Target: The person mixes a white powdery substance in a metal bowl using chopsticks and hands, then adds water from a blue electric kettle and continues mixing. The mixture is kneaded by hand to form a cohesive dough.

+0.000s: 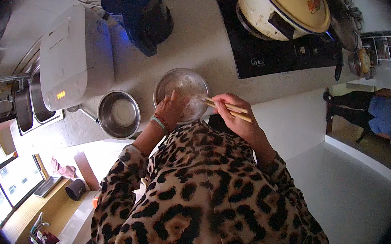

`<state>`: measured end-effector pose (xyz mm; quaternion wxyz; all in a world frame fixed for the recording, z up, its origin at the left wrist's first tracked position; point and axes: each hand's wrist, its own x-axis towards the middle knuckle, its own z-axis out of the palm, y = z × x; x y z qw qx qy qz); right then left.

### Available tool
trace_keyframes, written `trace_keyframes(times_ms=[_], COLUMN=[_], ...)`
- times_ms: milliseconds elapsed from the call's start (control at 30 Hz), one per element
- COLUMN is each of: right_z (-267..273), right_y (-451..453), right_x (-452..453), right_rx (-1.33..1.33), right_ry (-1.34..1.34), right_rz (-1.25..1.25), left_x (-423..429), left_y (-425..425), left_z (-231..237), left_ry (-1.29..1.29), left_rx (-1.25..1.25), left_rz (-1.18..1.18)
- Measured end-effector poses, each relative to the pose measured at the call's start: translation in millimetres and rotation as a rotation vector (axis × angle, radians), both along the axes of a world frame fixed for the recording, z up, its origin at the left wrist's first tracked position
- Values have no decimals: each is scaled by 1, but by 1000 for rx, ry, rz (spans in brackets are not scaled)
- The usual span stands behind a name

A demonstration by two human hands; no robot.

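A round metal bowl [195,72] with white powder, perhaps flour, inside stands at the counter's front edge, just before my body. My left hand [174,110], with beaded bracelets at the wrist, reaches over the bowl's near left side, fingers spread; whether the fingertips touch the powder is hard to tell. My right hand [235,114] grips a pair of wooden chopsticks [239,108] at the bowl's right rim, their tips pointing into it. Left of my left hand sits a second metal bowl [135,109] with a handle beside it; what it holds cannot be made out.
Behind the bowls stand a white appliance [72,60] with a lit display and a dark pitcher-like appliance [144,23]. A lidded enamel pot [263,16] rests on a black cooktop [265,65] at the right. A sink [23,112] lies far left.
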<state>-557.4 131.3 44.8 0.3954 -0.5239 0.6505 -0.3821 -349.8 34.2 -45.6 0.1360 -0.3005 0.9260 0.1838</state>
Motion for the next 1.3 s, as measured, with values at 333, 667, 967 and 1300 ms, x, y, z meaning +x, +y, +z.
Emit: trace_keyframes(times_ms=[333,667,967,1300], right_z=[-39,3,-26,-7], right_y=[-32,-31,-49,-38], right_x=[25,-1,-3,-53], right_rx=[-177,-51,-220,-98], right_ry=[-97,138,-35,-70], right_rz=[-152,-100,-16,62], left_x=[-18,-37,-40,-51], left_y=[-46,-43,-29,-43], left_z=[-71,0,-18,-45], left_ry=[190,134,211,183], left_rx=[75,37,-286,-23], left_rz=[143,330,263,252])
